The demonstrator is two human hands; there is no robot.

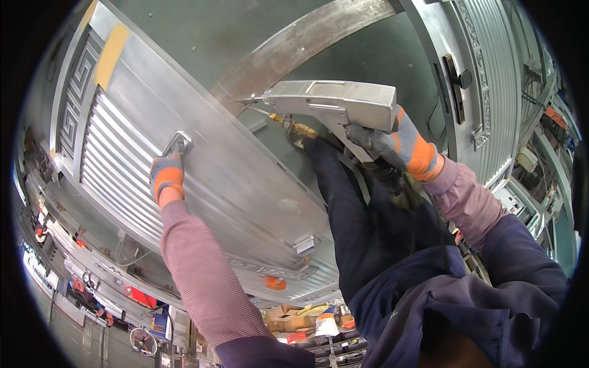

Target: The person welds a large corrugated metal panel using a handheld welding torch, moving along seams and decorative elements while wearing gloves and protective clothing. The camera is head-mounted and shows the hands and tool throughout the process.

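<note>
Gloves in grey and orange cover the 2 hands that I watch from afar. The left hand (167,176) is over the silver panel (208,162), its fingers curled around a small metal piece (180,145) near the ribbed section (119,162); the glove hides part of that piece from me. The right hand (399,145) is wrapped around the grip of a silver metal gun (334,98), held just beside the panel and above the green floor (202,24). I see the gun's thin nozzle (250,100) aimed left toward the panel's long edge, but I cannot tell whether its tip touches anything. Below the gun's front I make out a brass-coloured fitting (300,129).

The panel slants from upper left to lower right, with 1 strip of yellow tape (111,55) near its upper end. Toward its near end I find a small silver block (307,246) and an orange object (274,283), too blurred for me to name. A wide curved metal strip (300,52) crosses beyond the gun. At the right I see a 2nd ribbed panel (491,37) with a black handle (454,89).
</note>
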